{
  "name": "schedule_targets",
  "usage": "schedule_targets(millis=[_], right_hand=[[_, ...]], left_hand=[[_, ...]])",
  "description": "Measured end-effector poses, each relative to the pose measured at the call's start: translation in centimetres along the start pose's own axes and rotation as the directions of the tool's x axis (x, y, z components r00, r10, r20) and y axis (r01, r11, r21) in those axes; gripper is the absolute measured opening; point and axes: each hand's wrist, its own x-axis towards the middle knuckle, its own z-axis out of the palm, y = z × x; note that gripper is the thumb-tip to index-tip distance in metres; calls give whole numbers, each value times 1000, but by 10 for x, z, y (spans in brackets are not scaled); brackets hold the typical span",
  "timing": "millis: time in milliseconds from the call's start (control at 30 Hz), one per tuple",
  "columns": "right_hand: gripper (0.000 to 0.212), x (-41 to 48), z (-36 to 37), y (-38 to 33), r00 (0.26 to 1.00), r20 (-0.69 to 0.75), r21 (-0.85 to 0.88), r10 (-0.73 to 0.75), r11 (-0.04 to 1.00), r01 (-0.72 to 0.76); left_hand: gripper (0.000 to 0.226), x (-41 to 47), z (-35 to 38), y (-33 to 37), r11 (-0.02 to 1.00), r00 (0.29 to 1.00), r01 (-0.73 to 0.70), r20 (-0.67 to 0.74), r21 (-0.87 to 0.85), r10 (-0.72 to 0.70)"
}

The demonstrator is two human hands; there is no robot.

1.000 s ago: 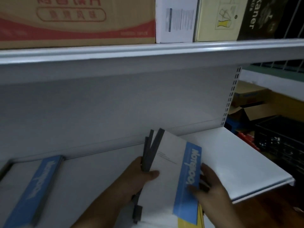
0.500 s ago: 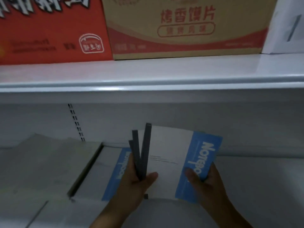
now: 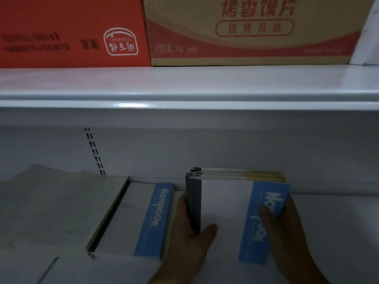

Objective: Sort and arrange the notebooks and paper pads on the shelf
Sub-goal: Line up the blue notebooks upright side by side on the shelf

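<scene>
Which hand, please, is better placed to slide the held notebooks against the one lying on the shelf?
Probably the left hand: it grips the held notebooks by the spines, nearest the lying notebook.

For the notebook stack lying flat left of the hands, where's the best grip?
Probably pinch the flat notebook stack by its blue-banded right edge, coming from the right; its spine side abuts the pale paper pads, leaving no finger room.

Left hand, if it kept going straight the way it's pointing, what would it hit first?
Probably the shelf's back panel. The left hand grips the stack by its spine and points inward along the gap beside the lying notebook; nothing else shows there, though depth is unclear.
</scene>
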Motion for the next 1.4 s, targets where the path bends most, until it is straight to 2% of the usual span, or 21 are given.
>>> schedule_targets(millis=[100,167,267,333,433,500,533,600,667,800,867,900,933,967,1067,1100,1167,1233,1333,1400], right_hand=[[54,-4,0,-2,999,-10,-82,-34,996,33],[34,-4,0,-2,999,-22,-73,-45,996,43],[20,-8,8,-2,989,-51,-113,-141,984,134],[33,-12,9,3,978,-33,-145,-208,969,201],[46,-16,7,3,973,4,-206,-229,952,225],[25,-15,10,-2,982,-42,-189,-186,966,175],[21,-14,11,-4,984,-57,-186,-168,970,154],[38,-13,14,-2,981,-99,-217,-164,966,140],[40,-13,17,-2,969,-145,-222,-199,961,164],[14,-17,16,1,962,-174,-297,-212,942,154],[15,-19,15,-1,975,-158,-291,-156,951,105],[16,-20,14,-2,980,-142,-297,-139,950,91],[8,-21,13,-3,987,-114,-301,-118,950,79],[10,-22,11,-2,990,-95,-333,-107,940,70],[15,-22,3,6,993,-30,-364,-111,927,93],[23,-20,1,8,998,14,-365,-66,929,66],[33,-14,-7,11,992,110,-416,68,909,-16],[24,-4,-11,17,973,145,-399,182,910,-110],[24,10,-4,27,920,101,-296,380,894,-337],[25,18,4,39,859,77,-283,506,837,-468]], left_hand=[[66,1,0,-1,995,999,45,-8,-92,-46],[59,4,-2,-1,985,998,54,-18,-165,-58],[59,3,1,2,991,999,39,7,-130,-38],[58,1,0,5,992,999,40,32,-122,-36],[37,7,-6,27,979,999,40,35,-198,-34],[28,17,-5,49,980,998,-57,-14,-192,56],[24,23,-2,58,979,994,-105,-59,-177,96],[19,33,6,69,981,982,-143,-142,-130,125],[33,39,12,71,985,977,-131,-181,-109,110],[25,37,13,65,979,976,-142,-188,-145,113],[33,31,10,60,981,979,-177,-114,-78,168],[30,28,8,53,982,980,-187,-66,-11,186],[17,25,7,43,985,985,-168,-25,45,169],[14,22,5,29,987,991,-132,-1,89,133],[20,15,4,-9,976,997,-78,1,203,79],[21,16,4,-17,974,998,-61,-12,216,66],[19,21,4,-20,979,998,-23,-48,201,34],[28,28,2,-18,975,998,46,-52,219,-36],[43,35,-11,-4,949,984,179,-43,260,-174],[61,32,-29,8,892,988,150,-28,427,-153]])
